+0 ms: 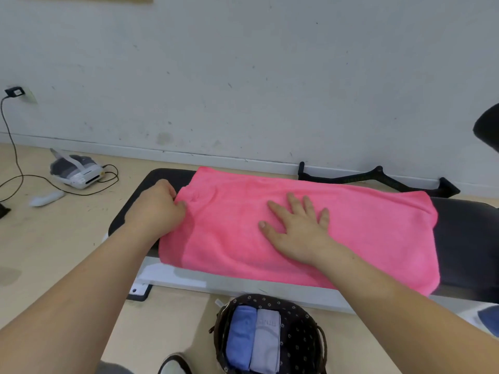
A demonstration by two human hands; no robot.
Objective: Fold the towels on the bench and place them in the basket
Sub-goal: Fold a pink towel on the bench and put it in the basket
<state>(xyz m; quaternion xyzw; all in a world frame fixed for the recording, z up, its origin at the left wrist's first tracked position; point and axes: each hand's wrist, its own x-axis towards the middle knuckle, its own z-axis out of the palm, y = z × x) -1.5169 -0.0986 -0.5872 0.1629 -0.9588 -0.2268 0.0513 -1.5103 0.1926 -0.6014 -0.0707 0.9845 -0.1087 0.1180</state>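
Observation:
A pink towel (364, 230) lies spread across the black padded bench (464, 238). My left hand (156, 206) pinches the towel's left edge with curled fingers. Flat on the middle of the towel rests my right hand (297, 228), fingers spread. Below the bench, on the floor, stands a dark patterned basket (302, 333). Inside it lie a folded blue towel (240, 338) and a folded pale grey towel (266, 344) side by side.
A white headset-like device (75, 171) with a cable lies on the floor at left, a white controller (46, 198) near it. A black bench foot (378, 176) stands by the wall. A dark object (488, 130) juts in at right.

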